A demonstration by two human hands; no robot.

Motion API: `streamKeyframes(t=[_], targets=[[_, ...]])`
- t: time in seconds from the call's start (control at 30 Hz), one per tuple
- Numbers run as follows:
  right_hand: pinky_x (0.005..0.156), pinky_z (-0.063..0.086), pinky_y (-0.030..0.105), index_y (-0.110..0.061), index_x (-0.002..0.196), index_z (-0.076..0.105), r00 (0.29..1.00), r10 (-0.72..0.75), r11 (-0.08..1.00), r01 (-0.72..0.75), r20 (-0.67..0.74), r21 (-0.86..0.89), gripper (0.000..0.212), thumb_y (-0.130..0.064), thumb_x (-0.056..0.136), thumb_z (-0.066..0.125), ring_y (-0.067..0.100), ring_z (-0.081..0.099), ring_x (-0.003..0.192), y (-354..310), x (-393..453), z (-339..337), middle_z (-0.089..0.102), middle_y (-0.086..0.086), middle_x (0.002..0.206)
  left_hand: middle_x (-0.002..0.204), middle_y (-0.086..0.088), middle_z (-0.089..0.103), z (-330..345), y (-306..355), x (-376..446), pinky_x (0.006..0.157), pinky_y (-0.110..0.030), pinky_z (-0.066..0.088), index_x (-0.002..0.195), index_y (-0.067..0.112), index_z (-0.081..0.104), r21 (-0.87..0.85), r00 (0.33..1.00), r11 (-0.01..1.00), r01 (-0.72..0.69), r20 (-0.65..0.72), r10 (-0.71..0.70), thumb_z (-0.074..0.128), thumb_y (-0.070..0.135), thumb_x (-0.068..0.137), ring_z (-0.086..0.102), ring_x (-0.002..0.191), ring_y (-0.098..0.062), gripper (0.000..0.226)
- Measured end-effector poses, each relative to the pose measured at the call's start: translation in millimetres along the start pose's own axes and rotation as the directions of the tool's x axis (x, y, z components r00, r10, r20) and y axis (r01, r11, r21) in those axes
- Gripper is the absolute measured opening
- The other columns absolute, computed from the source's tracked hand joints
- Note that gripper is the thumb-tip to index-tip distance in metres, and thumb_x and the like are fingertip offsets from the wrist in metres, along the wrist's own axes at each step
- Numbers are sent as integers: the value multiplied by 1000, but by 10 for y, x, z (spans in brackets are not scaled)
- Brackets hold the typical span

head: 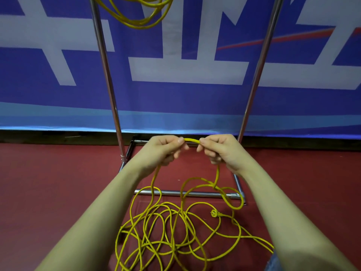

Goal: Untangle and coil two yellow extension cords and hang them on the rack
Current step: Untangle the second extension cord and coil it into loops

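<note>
hands: our left hand [164,148] and right hand [218,148] both pinch the tangled cord [168,233]
rack [105,61]: coiled cord [136,16] hangs up top

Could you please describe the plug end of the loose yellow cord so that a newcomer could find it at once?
Start at the chrome rack, at the low front bar lying across the red floor. Just nearer than that bar's right end lies the plug. It is the one stubby pronged piece among plain yellow cord loops.
</note>
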State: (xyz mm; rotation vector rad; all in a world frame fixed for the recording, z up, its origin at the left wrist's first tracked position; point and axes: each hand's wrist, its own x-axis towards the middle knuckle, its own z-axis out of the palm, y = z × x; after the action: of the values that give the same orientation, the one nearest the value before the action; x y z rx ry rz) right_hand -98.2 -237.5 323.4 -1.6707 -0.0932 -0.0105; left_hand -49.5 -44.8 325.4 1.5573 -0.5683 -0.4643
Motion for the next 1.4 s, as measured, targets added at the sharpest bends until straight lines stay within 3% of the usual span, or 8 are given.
streamKeyframes(t=[0.2, 0.43, 0.6, 0.67, 0.77, 0.93, 1.13, 1.4], targets=[[60, 49, 22, -8, 83, 66, 988, 113, 992, -118, 108, 39, 17, -10, 93, 53, 11, 51, 54, 333, 17, -22, 54, -1, 60, 49, 5, 46, -203, 37, 46, 39, -14, 20, 81, 6, 62, -130, 977, 985, -115, -195, 88, 44, 23, 98, 25, 39, -4, 30], [59, 46, 20, -8, 79, 67, 981, 193, 981, -193, 34, -27, 17, -12, 92, 56, 13, 53, 55, 553, 23, -156, 57, 0, 61, 48, 3, 48, -416, 52, 12, 42, -17, 22, 80, 7, 62, -222, 953, 967, -122, -298, 52, 42, 22, 101, 31, 42, -7, 33], [51, 36, 23, -3, 77, 65, 989, 119, 992, -115, -86, 51, 23, -12, 93, 52, 12, 40, 48, 461, 40, -266, 47, 0, 53, 58, 2, 54, -539, -14, 4, 49, -24, 26, 83, 9, 67, -46, 953, 979, 200, -221, -206, 46, 27, 99, 40, 49, -11, 32], [49, 33, 22, -1, 77, 64, 989, 112, 986, -99, -97, 137, 21, -15, 90, 53, 11, 35, 46, 398, 32, -283, 42, 0, 51, 63, 0, 55, -560, -59, -20, 51, -24, 29, 90, 10, 69, 44, 951, 967, 252, -195, -239, 46, 22, 99, 42, 52, -13, 27], [45, 27, 21, -1, 77, 63, 989, 112, 978, -93, -95, 189, 22, -20, 85, 56, 10, 31, 41, 304, 35, -273, 39, 0, 50, 67, -2, 57, -507, -72, -41, 53, -23, 37, 92, 14, 71, 113, 958, 962, 250, -177, -228, 44, 14, 98, 46, 55, -15, 27], [40, 22, 16, 0, 75, 66, 989, 123, 990, -116, -85, 86, 24, -13, 92, 55, 7, 25, 37, 214, 48, -230, 38, -1, 46, 64, -2, 61, -396, 34, -2, 52, -22, 43, 88, 10, 70, 18, 967, 972, 233, -113, -229, 38, 29, 102, 51, 53, -15, 40], [44, 19, 20, -5, 73, 71, 991, 116, 986, -123, -69, -110, 23, -18, 89, 61, 9, 25, 41, 153, 33, -222, 37, -1, 47, 63, 0, 62, -479, 130, -33, 48, -16, 42, 90, 7, 68, 188, 975, 967, 173, -169, -141, 45, 9, 99, 52, 49, -9, 25], [44, 23, 19, -4, 75, 71, 986, 155, 987, -150, 67, -64, 22, -18, 89, 62, 8, 26, 39, 129, 44, -23, 41, 0, 49, 66, 1, 65, -150, -29, 58, 50, -20, 42, 85, 9, 67, 315, 975, 935, 163, 92, -201, 55, 23, 98, 50, 51, -9, 22]])
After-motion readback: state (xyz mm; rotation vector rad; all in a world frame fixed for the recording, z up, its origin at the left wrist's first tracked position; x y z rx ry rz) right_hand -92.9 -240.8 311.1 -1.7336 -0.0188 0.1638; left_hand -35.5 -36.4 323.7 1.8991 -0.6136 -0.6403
